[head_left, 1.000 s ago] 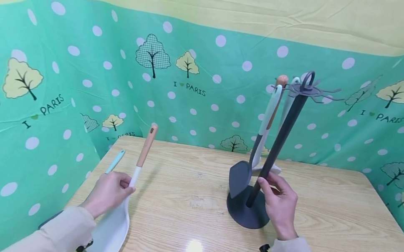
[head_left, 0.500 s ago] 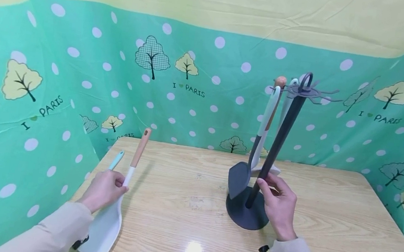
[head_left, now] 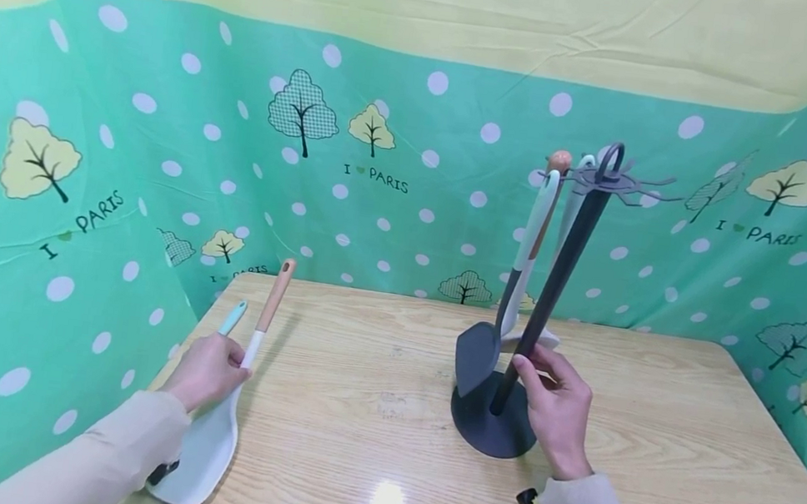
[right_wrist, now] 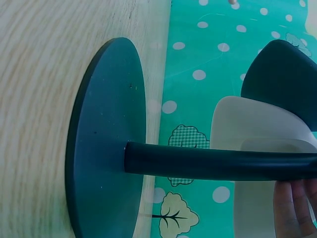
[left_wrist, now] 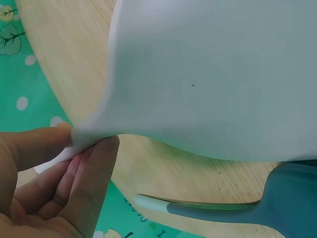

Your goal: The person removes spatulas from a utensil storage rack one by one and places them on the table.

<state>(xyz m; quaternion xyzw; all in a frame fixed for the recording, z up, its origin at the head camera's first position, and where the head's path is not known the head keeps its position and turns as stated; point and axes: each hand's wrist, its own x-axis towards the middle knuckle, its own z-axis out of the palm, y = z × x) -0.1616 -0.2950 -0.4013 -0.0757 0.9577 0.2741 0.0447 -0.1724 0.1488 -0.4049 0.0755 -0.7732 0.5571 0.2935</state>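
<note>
At the table's left side my left hand (head_left: 207, 371) pinches the neck of a white spatula (head_left: 201, 450) with a brown handle end (head_left: 275, 295). Its broad blade fills much of the left wrist view, above the wood. Beneath lies a dark utensil with a mint handle end (left_wrist: 213, 212), its head partly cut off. My right hand (head_left: 557, 405) grips the lower pole (head_left: 559, 279) of a dark utensil stand, which stands on its round base (head_left: 494, 435). A dark turner (head_left: 477, 358) with a mint handle hangs on it.
Other hanging utensils are partly hidden behind the turner and pole; a white head (right_wrist: 252, 116) shows in the right wrist view. The stand's hook ring (head_left: 612, 181) has several prongs. A green dotted cloth (head_left: 406, 227) surrounds the wooden table (head_left: 368, 416) at the back and sides.
My left hand has shifted left with the white spatula, whose handle and blade have moved left too. The right hand stays on the pole, and the stand keeps its place.
</note>
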